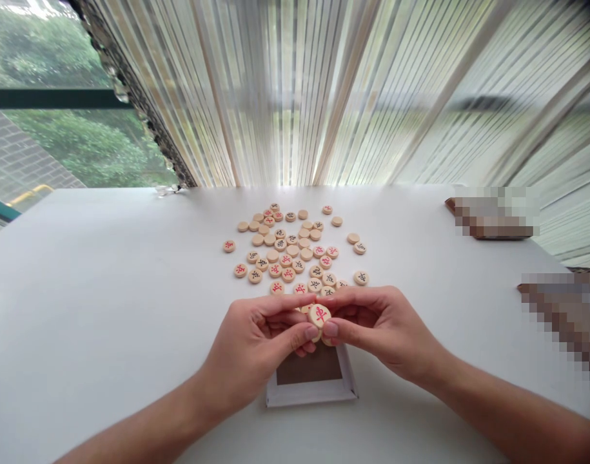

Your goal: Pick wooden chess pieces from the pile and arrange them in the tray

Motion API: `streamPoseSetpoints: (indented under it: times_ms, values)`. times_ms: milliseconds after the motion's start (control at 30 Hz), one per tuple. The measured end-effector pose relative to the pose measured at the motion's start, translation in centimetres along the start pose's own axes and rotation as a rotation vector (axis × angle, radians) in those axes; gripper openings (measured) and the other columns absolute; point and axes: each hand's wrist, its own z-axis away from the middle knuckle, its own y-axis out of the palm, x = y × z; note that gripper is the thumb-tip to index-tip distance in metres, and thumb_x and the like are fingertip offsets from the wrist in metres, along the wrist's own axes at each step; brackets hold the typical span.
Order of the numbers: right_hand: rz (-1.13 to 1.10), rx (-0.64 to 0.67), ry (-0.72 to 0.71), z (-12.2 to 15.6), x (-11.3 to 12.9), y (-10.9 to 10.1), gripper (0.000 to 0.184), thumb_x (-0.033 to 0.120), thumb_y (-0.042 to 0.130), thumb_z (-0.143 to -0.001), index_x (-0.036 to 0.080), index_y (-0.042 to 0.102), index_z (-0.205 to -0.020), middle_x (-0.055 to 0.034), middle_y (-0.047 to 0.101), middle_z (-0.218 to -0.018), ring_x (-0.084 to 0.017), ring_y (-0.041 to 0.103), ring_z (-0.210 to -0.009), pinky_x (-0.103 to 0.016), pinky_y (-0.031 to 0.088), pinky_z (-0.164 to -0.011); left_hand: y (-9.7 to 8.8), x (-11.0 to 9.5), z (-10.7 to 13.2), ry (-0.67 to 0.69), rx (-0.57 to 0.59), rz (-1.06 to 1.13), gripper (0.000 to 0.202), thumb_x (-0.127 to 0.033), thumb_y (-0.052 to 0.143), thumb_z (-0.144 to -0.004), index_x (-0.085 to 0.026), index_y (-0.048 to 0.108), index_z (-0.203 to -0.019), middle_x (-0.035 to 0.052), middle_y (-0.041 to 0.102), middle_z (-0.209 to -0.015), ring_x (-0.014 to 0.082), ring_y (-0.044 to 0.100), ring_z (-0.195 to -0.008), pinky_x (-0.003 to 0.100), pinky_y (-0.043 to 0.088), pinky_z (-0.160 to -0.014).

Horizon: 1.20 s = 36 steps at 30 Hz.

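Observation:
A round wooden xiangqi piece (320, 315) with a red character faces up between my two hands. My left hand (263, 335) pinches it from the left, thumb in front and fingers behind. My right hand (376, 325) grips it from the right in the same way. Beneath it, more pale pieces show partly between the fingers; whether they are held too I cannot tell. Below the hands lies a shallow white box (316, 390) with a brown inside, its far part hidden. Beyond the hands, many loose xiangqi pieces (285, 260) lie scattered, some with red or black characters, others blank side up.
The white table (130, 309) reaches back to a string curtain (285, 96) and a window (67, 148) at the left. Two brown-edged, blurred-out objects stand at the right, a farther frame (502, 232) and a nearer frame (565, 328).

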Motion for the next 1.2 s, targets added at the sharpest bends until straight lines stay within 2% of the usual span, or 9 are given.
streamPoseSetpoints:
  times_ms: [100,267,367,567,700,867,1033,1200]
  values:
    - [0.043,0.001,-0.011,-0.04,0.03,0.12,0.026,0.02,0.095,-0.075,0.02,0.087,-0.1,-0.0048,0.082,-0.086,-0.016,0.076,-0.075,-0.027,0.067,-0.076,0.02,0.11,0.2,0.097,-0.018,-0.151,0.031,-0.018,0.08,-0.091,-0.019,0.081,-0.122,0.0038,0.085,-0.086,0.016,0.08,-0.078,0.021,0.067,-0.073]
    - [0.111,-0.038,0.035,-0.11,-0.15,-0.08,0.032,0.024,0.101,-0.065,0.018,0.085,-0.093,-0.0065,0.082,-0.088,-0.019,0.077,-0.081,-0.029,0.066,-0.079,0.0,0.28,0.25,0.329,-0.042,-0.48,0.028,-0.016,0.079,-0.091,-0.021,0.083,-0.118,0.0053,0.086,-0.101,0.0197,0.082,-0.087,0.027,0.067,-0.084]
    - [0.136,-0.047,0.041,-0.04,-0.35,-0.23,0.033,0.025,0.102,-0.063,0.018,0.082,-0.088,-0.006,0.082,-0.087,-0.019,0.076,-0.079,-0.028,0.064,-0.077,0.05,0.53,0.24,0.438,-0.054,-0.577,0.028,-0.013,0.079,-0.09,-0.02,0.083,-0.117,0.0056,0.086,-0.104,0.0185,0.082,-0.085,0.024,0.066,-0.082]
    - [0.087,-0.064,0.08,0.13,-0.57,-0.11,0.034,0.023,0.104,-0.059,0.017,0.075,-0.078,-0.0034,0.079,-0.078,-0.016,0.073,-0.074,-0.023,0.059,-0.068,0.38,0.85,0.17,0.585,-0.044,-0.647,0.022,-0.009,0.08,-0.087,-0.016,0.081,-0.109,0.0048,0.085,-0.093,0.014,0.078,-0.075,0.018,0.062,-0.074]
    - [0.051,-0.029,0.1,0.15,-0.29,0.15,0.031,0.026,0.102,-0.064,0.016,0.076,-0.076,-0.0033,0.077,-0.075,-0.014,0.069,-0.07,-0.023,0.056,-0.066,0.49,0.79,0.11,0.597,-0.035,-0.631,0.02,-0.007,0.08,-0.087,-0.015,0.08,-0.105,0.0039,0.084,-0.091,0.0121,0.076,-0.074,0.016,0.06,-0.073]
    - [0.1,0.003,0.095,0.13,0.12,0.02,0.027,0.035,0.096,-0.074,0.015,0.079,-0.078,-0.0017,0.073,-0.068,-0.011,0.061,-0.06,-0.021,0.05,-0.058,0.27,0.61,0.11,0.489,0.024,-0.572,0.017,-0.013,0.079,-0.091,-0.019,0.08,-0.108,0.0012,0.085,-0.089,0.0133,0.077,-0.077,0.019,0.06,-0.075]
    - [0.067,0.061,0.086,0.08,-0.12,-0.26,0.025,0.039,0.088,-0.085,0.014,0.08,-0.084,-0.0022,0.072,-0.065,-0.011,0.062,-0.057,-0.022,0.052,-0.058,-0.03,0.5,0.03,0.471,-0.015,-0.551,0.025,-0.016,0.08,-0.091,-0.021,0.08,-0.116,0.0015,0.084,-0.088,0.0145,0.076,-0.072,0.022,0.061,-0.074]
    - [-0.019,0.076,0.109,0.07,-0.05,-0.14,0.023,0.035,0.09,-0.084,0.015,0.081,-0.092,-0.0015,0.073,-0.067,-0.011,0.066,-0.059,-0.022,0.055,-0.058,0.0,0.27,-0.14,0.519,-0.029,-0.543,0.025,-0.014,0.08,-0.091,-0.021,0.08,-0.114,-0.0002,0.084,-0.086,0.012,0.076,-0.071,0.018,0.06,-0.073]
